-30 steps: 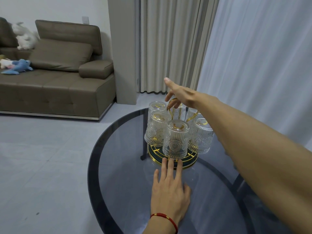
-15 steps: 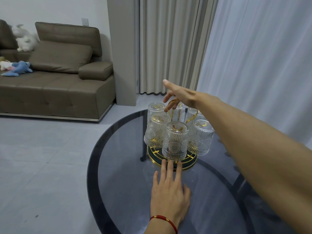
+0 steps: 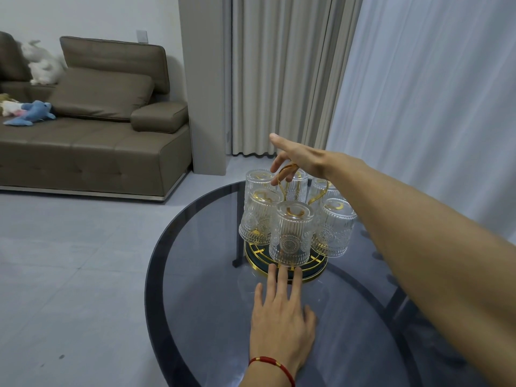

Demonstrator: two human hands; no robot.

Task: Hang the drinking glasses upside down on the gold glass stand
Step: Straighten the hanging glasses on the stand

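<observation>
Glass table point(image 3: 195, 289), drinking glasses point(image 3: 291, 233) upright, mouths down

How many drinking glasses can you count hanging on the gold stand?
6: front centre, front left, front right, back left, back centre, back right. Others may be hidden behind these.

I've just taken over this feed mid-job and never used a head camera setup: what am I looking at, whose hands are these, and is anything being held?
There is one picture, from a camera on a person's head, looking forward and down. No machine: two bare hands. The left hand, with a red bracelet, lies flat on the round dark glass table, fingertips at the base of the gold glass stand. The right hand reaches over and hooks its fingers through the stand's top loop handle. Six ribbed drinking glasses hang upside down on the stand. Neither hand holds a glass.
</observation>
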